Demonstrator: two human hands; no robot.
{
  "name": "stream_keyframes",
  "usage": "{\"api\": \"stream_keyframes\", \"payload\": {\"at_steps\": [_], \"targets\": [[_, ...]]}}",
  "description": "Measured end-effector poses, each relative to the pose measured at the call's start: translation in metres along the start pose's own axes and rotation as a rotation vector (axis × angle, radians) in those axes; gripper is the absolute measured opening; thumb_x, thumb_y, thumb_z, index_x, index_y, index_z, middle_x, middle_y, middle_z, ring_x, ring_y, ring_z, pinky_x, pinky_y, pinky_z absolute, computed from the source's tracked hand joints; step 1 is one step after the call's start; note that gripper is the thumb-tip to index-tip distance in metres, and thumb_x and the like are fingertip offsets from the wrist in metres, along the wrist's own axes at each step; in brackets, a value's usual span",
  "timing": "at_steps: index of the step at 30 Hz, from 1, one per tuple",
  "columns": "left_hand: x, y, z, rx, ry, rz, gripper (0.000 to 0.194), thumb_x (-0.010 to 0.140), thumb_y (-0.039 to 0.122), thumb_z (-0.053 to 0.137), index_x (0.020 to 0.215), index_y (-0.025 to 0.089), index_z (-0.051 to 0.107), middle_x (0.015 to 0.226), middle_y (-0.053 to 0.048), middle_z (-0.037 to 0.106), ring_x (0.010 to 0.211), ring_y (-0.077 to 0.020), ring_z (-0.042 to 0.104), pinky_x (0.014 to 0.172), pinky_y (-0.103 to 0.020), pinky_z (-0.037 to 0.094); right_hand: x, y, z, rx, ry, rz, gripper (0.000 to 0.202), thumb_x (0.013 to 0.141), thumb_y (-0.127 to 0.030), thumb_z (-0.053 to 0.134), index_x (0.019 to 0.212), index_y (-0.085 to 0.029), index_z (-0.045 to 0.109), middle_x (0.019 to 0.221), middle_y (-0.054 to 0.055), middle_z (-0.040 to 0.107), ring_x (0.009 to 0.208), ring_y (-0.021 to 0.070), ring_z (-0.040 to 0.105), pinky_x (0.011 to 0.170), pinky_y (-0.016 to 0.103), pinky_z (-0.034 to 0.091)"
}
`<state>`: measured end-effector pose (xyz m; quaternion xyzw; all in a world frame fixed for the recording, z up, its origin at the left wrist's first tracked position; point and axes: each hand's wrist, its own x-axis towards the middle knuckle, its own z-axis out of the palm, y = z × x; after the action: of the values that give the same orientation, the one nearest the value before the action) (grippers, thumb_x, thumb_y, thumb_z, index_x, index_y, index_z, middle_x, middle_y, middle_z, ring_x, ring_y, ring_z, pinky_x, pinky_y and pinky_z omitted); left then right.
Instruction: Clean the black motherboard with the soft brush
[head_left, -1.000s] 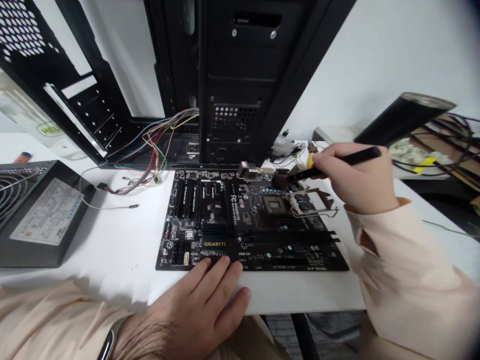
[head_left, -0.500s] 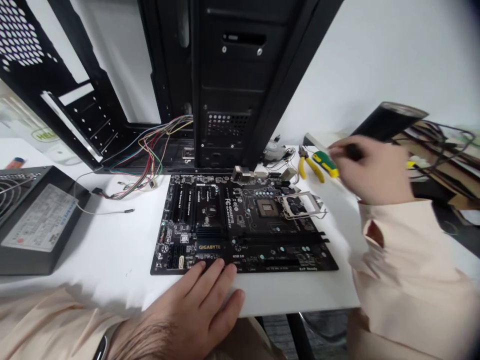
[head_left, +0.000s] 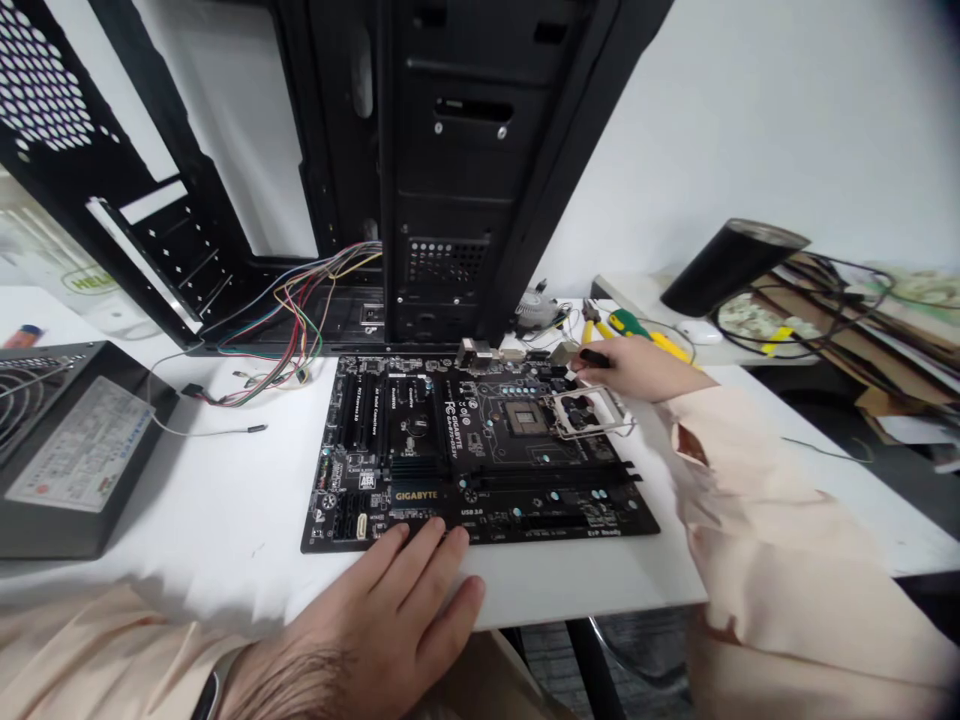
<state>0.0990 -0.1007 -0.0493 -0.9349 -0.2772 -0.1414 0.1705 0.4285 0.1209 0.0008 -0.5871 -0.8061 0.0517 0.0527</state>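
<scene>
A black Gigabyte motherboard (head_left: 502,470) lies flat on the white table, its metal socket frame (head_left: 592,412) raised on the right. My left hand (head_left: 397,610) rests at the board's front edge, fingers stretched out and fingertips touching the edge. At the far right corner of the board is my right hand (head_left: 637,368), with its fingers closed around a slim black object (head_left: 595,358). Only the dark end of that object shows, so its kind is unclear. Beside this hand lie yellow-handled pliers (head_left: 598,322) and a green-and-yellow tool (head_left: 628,322).
A tall black computer case (head_left: 457,190) stands behind the board, with coloured wires (head_left: 300,300) hanging out. On the left sits a power supply (head_left: 82,450). At the back right are a black cylinder (head_left: 731,265), a cable bundle (head_left: 795,300) and a white mouse-like item (head_left: 699,331).
My right hand has moved left and down from beside the black cylinder to the board's far right corner, still holding the black object. My left hand stays in place.
</scene>
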Motion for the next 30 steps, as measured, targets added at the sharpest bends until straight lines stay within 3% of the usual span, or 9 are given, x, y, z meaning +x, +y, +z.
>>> {"api": "stream_keyframes", "payload": {"at_steps": [4, 8, 11, 18, 24, 27, 30], "targets": [[-0.001, 0.0, 0.001, 0.013, 0.017, 0.001, 0.029, 0.097, 0.026, 0.041, 0.121, 0.017, 0.054, 0.126, -0.012, 0.058, 0.114, -0.0281, 0.054, 0.102, -0.046, 0.022, -0.002, 0.01, -0.006, 0.082, 0.158, -0.015, 0.005, 0.065, -0.026, 0.065, 0.068, -0.023, 0.063, 0.069, 0.001, 0.068, 0.066, 0.0193, 0.06, 0.062, 0.03, 0.044], [0.0, 0.0, -0.001, 0.014, -0.007, 0.007, 0.029, 0.096, 0.028, 0.044, 0.121, 0.017, 0.054, 0.125, -0.011, 0.059, 0.113, -0.0275, 0.054, 0.101, -0.045, 0.023, -0.003, 0.016, -0.011, 0.138, 0.373, 0.059, 0.014, 0.073, -0.033, 0.056, 0.081, -0.022, 0.061, 0.074, 0.005, 0.067, 0.066, 0.0208, 0.059, 0.059, 0.032, 0.043], [0.002, 0.001, -0.005, 0.004, -0.004, -0.008, 0.028, 0.096, 0.027, 0.043, 0.12, 0.017, 0.055, 0.125, -0.01, 0.06, 0.112, -0.027, 0.055, 0.1, -0.044, 0.023, 0.0, 0.013, -0.006, 0.141, 0.462, 0.1, 0.017, 0.074, -0.034, 0.054, 0.083, -0.021, 0.061, 0.072, 0.006, 0.066, 0.064, 0.0215, 0.057, 0.058, 0.033, 0.042], [0.002, -0.001, -0.004, 0.007, 0.01, 0.005, 0.029, 0.097, 0.025, 0.04, 0.12, 0.016, 0.054, 0.125, -0.011, 0.06, 0.112, -0.0273, 0.055, 0.101, -0.045, 0.023, 0.01, -0.003, 0.007, 0.073, 0.411, 0.0, 0.015, 0.066, -0.024, 0.051, 0.073, -0.021, 0.064, 0.085, 0.009, 0.07, 0.083, 0.0263, 0.063, 0.075, 0.037, 0.045], [0.003, -0.001, -0.004, -0.004, -0.005, -0.009, 0.029, 0.098, 0.022, 0.035, 0.119, 0.017, 0.055, 0.124, -0.011, 0.061, 0.112, -0.0272, 0.055, 0.101, -0.045, 0.023, 0.011, -0.007, 0.007, 0.062, 0.335, -0.047, 0.011, 0.061, -0.023, 0.055, 0.066, -0.022, 0.065, 0.07, 0.004, 0.069, 0.07, 0.023, 0.063, 0.069, 0.033, 0.047], [0.003, -0.001, -0.005, 0.006, -0.008, -0.001, 0.029, 0.098, 0.023, 0.038, 0.119, 0.017, 0.055, 0.124, -0.011, 0.061, 0.111, -0.0272, 0.056, 0.1, -0.045, 0.023, 0.006, -0.01, 0.001, 0.079, 0.397, -0.02, 0.014, 0.065, -0.027, 0.055, 0.07, -0.022, 0.067, 0.075, 0.005, 0.071, 0.071, 0.0218, 0.064, 0.069, 0.031, 0.048], [0.003, -0.001, -0.004, 0.007, 0.001, 0.013, 0.029, 0.097, 0.025, 0.04, 0.121, 0.017, 0.055, 0.125, -0.012, 0.06, 0.112, -0.0276, 0.056, 0.1, -0.045, 0.023, -0.004, -0.012, -0.011, 0.081, 0.595, 0.083, 0.024, 0.073, -0.035, 0.053, 0.077, -0.017, 0.068, 0.081, 0.013, 0.071, 0.077, 0.0258, 0.065, 0.072, 0.036, 0.048]]}}
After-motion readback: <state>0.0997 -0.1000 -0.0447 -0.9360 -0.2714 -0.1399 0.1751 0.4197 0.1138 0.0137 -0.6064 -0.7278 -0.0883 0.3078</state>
